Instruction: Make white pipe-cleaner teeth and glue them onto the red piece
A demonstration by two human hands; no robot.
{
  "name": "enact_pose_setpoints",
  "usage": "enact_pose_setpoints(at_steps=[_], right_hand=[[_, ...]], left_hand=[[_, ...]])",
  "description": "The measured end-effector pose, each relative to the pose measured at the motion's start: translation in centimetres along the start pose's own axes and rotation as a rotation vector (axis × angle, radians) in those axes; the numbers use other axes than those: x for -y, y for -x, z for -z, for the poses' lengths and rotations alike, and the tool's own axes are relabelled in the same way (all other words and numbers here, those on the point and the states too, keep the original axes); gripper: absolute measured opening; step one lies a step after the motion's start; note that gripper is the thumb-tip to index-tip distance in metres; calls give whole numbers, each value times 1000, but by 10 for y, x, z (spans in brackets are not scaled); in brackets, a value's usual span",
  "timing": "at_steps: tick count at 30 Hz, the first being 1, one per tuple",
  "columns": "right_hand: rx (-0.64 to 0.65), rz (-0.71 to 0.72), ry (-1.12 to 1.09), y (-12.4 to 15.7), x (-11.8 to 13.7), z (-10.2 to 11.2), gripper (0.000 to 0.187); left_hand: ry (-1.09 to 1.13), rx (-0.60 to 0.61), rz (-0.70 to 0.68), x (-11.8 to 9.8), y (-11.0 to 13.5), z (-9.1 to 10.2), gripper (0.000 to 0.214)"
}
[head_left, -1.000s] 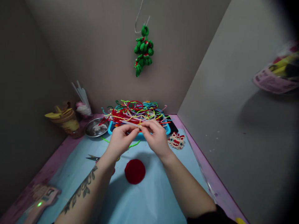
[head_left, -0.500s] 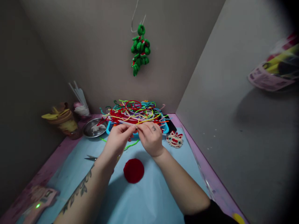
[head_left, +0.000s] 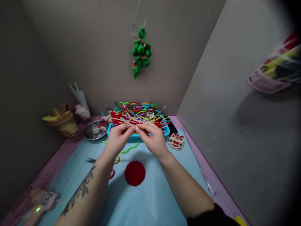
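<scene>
Both hands meet above the light blue mat [head_left: 150, 194], pinching a thin white pipe cleaner [head_left: 125, 121] between thumb and fingertips. My left hand [head_left: 117, 139] grips it from the left; the strand sticks out up and to the left past that hand. My right hand [head_left: 152, 138] pinches it from the right, fingers curled. Just behind the hands a blue tray [head_left: 138, 134] holds a tangle of coloured pipe cleaners [head_left: 136, 113]. A round red fuzzy disc [head_left: 134, 173] lies on the mat below the hands.
A green pipe cleaner [head_left: 129, 147] and scissors [head_left: 90, 160] lie on the mat. A metal dish [head_left: 95, 129], a yellow-brown cup [head_left: 62, 122] and white sticks [head_left: 80, 94] stand at the left back. A small lion-face craft [head_left: 175, 141] sits right of the tray. A green ornament [head_left: 141, 51] hangs on the wall.
The right hand has rolled back so its fingers curl over the strand again, and both hands sit slightly lower. The pinch on the white pipe cleaner has held throughout.
</scene>
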State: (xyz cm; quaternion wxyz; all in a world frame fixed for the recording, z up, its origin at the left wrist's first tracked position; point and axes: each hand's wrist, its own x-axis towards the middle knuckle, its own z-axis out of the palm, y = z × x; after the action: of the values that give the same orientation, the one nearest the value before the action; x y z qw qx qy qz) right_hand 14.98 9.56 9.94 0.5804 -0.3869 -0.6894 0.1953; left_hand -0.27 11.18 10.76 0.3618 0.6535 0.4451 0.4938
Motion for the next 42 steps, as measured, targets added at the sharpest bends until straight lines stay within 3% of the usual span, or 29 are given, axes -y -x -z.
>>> enact_pose_setpoints(at_steps=[4, 8, 14, 18, 20, 23, 28, 31, 36, 42], right_hand=[[-38, 71, 78, 1, -4, -2, 13], [-69, 186, 210, 3, -8, -3, 15], [-187, 357, 571, 11, -17, -8, 18], [-214, 448, 660, 16, -20, -13, 19], [-201, 397, 585, 16, -19, -14, 18], [-164, 211, 330, 11, -14, -14, 17], [-1, 7, -33, 2, -11, -9, 15], [-2, -22, -96, -1, -12, -5, 14], [-49, -42, -97, -2, -14, -3, 14], [-66, -30, -70, -1, -13, -4, 15]], left_hand=[[-125, -59, 21, -3, 2, -1, 29], [-136, -45, 55, -6, 4, -2, 30], [122, 17, 133, -1, 3, -10, 26], [238, -48, 193, 5, 3, -14, 30], [169, -87, 187, 5, 3, -13, 31], [2, -114, 128, 0, 4, -7, 29], [-211, -43, -27, -6, 3, 3, 29], [-255, -11, -22, -4, 2, 5, 31], [-124, 87, -16, -2, 0, 5, 30], [-125, 79, 48, -4, 1, 5, 30]])
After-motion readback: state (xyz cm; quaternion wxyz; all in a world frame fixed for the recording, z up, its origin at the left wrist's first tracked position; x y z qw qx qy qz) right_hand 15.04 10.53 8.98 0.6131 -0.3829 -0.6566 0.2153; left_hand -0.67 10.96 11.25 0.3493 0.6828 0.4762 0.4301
